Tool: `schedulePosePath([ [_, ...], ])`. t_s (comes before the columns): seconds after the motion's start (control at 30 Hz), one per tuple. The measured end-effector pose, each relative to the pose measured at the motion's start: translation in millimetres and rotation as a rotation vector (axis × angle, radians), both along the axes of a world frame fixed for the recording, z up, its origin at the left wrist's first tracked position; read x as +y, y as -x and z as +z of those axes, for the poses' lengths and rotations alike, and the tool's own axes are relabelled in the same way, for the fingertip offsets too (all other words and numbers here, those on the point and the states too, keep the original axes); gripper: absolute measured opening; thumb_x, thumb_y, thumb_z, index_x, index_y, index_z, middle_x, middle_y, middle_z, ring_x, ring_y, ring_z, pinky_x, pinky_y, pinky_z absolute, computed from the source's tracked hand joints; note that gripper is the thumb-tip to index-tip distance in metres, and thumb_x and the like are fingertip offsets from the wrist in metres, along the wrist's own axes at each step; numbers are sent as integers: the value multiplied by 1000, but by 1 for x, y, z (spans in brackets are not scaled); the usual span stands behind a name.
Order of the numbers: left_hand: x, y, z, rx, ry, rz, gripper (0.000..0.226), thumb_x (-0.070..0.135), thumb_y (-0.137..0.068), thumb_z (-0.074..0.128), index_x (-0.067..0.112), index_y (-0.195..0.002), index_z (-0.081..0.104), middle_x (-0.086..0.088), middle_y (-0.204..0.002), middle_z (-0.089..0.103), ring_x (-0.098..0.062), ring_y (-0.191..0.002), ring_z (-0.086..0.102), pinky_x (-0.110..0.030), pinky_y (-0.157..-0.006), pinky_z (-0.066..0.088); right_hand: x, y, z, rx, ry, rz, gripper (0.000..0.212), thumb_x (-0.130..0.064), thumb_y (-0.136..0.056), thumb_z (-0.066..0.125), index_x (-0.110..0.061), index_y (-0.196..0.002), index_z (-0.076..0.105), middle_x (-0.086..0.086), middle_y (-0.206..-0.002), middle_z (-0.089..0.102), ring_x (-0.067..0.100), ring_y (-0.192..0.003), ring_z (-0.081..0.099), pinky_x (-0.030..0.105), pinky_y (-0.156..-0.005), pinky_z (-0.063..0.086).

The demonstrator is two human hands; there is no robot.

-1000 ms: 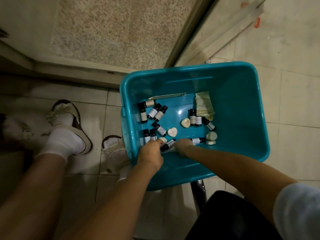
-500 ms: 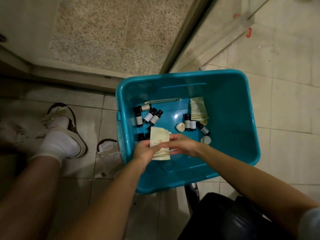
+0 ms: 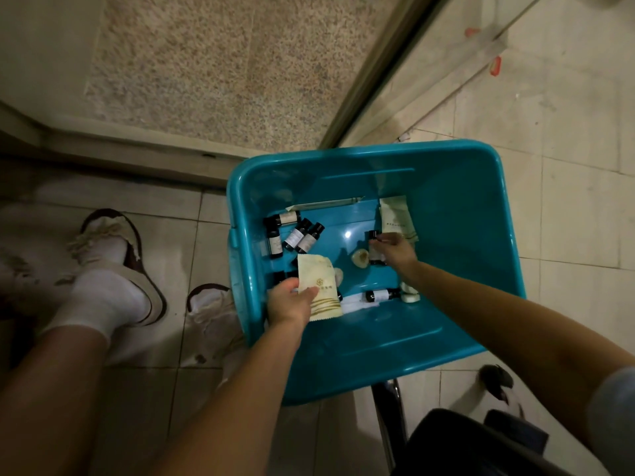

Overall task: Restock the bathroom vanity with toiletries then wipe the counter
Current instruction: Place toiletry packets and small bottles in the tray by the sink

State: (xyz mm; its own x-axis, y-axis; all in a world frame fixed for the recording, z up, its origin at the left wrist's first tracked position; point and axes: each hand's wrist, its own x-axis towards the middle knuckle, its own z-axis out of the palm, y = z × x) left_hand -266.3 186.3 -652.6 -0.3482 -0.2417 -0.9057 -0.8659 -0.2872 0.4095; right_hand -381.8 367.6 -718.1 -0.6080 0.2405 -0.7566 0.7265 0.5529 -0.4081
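Head camera: looking straight down into the teal bin [image 3: 464,201], with both forearms reaching in over its near edge.
Left hand [image 3: 290,304]: in at the bin's near-left corner, thumb on top and fingers underneath, pinching the lower left edge of the cream sachet [image 3: 318,286].
Cream sachet: held up flat above the bin floor, its gold emblem and gold stripes facing the camera.
Right hand [image 3: 395,250]: out over the middle of the bin floor, fingers curled in at an upright dark bottle [image 3: 375,257]. There's blur here, so I cannot tell whether the grip is closed on it or only touching.
Dark bottle: its cap shows just above the fingers and its body below them, right beside the round soap [image 3: 360,259].
Round soap: pale, lying on the bin floor just left of the right hand.
Bottle cluster [image 3: 299,235]: several small dark bottles with pale labels lying on their sides at the far left of the floor, packed close.
Second sachet [image 3: 398,218]: lying at the far right of the floor, just beyond the right hand.
Long packet [image 3: 326,203]: thin and pale, along the foot of the far wall.
Lying bottle [image 3: 381,295]: on its side near the front, just left of the right forearm.
Slippered foot [image 3: 106,290]: white sock, on the floor tiles [image 3: 567,235] well left of the bin.
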Motion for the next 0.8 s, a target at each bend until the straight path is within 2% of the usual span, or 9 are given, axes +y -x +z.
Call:
schedulePosePath([
  [0.1, -1, 2, -4, 5, -25, -11, 25, 0, -86, 62, -4, -111, 62, -13, -95, 62, -25, -82, 58, -25, -61, 47, 16, 23, -13, 46, -273, 22, 51, -34, -91, 58, -6, -132, 47, 19, -138, 38, 35, -116, 50, 35, -101, 40],
  [0.2, -2, 3, -8, 2, -46, -44, 24, -1, -86, 62, -6, -109, 62, -9, -87, 62, -19, -68, 56, -18, -51, 45, 23, 39, -25, 39, -407, 40, 64, -39, -93, 54, -4, -141, 32, 21, -144, 30, 39, -131, 34, 42, -111, 28],
  [0.33, -2, 5, -13, -8, -72, -66, 26, 1, -88, 60, -3, -113, 61, -16, -104, 65, -17, -70, 55, -14, -48, 43, 13, 50, -41, -9, -355, -2, 69, -38, -92, 56, -3, -143, 24, 21, -144, 34, 37, -131, 38, 41, -106, 33],
  [0.47, -3, 7, -19, 1, -77, -75, 25, 0, -87, 60, -5, -112, 62, -13, -97, 63, -10, -63, 52, -5, -39, 40, -1, 52, -56, -103, -425, 52, 70, -38, -91, 57, -3, -141, 23, 21, -142, 34, 36, -127, 40, 40, -105, 35],
  [0.57, -2, 7, -23, 2, -70, -89, 23, 1, -86, 61, -6, -109, 63, -13, -94, 64, -18, -72, 58, -11, -47, 44, -3, 48, -62, -73, -479, 27, 61, -31, -91, 59, -3, -138, 31, 20, -139, 41, 36, -125, 43, 37, -104, 39],
  [0.6, -2, 7, -23, 0, -65, -91, 23, 2, -86, 62, -5, -108, 64, -14, -95, 65, -19, -76, 58, -14, -51, 44, -2, 48, -62, -61, -438, 16, 54, -24, -95, 53, -1, -139, 32, 20, -141, 40, 35, -128, 42, 29, -99, 39],
  [0.67, -1, 7, -23, -2, -63, -83, 23, 3, -86, 62, -4, -108, 64, -15, -99, 66, -19, -81, 58, -17, -56, 43, -11, 46, -55, -45, -318, 2, 43, -10, -100, 38, 3, -141, 33, 17, -144, 39, 33, -131, 39, 14, -75, 35],
  [0.73, -1, 6, -21, -9, -75, -63, 24, 3, -87, 61, -3, -110, 63, -12, -99, 65, -19, -85, 57, -15, -50, 44, -20, 41, -47, -28, -200, -18, 41, -8, -97, 47, 2, -136, 40, 15, -139, 46, 31, -123, 48, 16, -72, 40],
  [0.8, -2, 4, -16, -14, -89, -37, 24, 2, -88, 60, -2, -112, 62, -12, -103, 65, -20, -86, 57, -14, -50, 47, -35, 30, -35, 11, -36, -84, 39, -11, -92, 58, 1, -128, 49, 12, -125, 56, 26, -100, 57, 18, -70, 50],
])
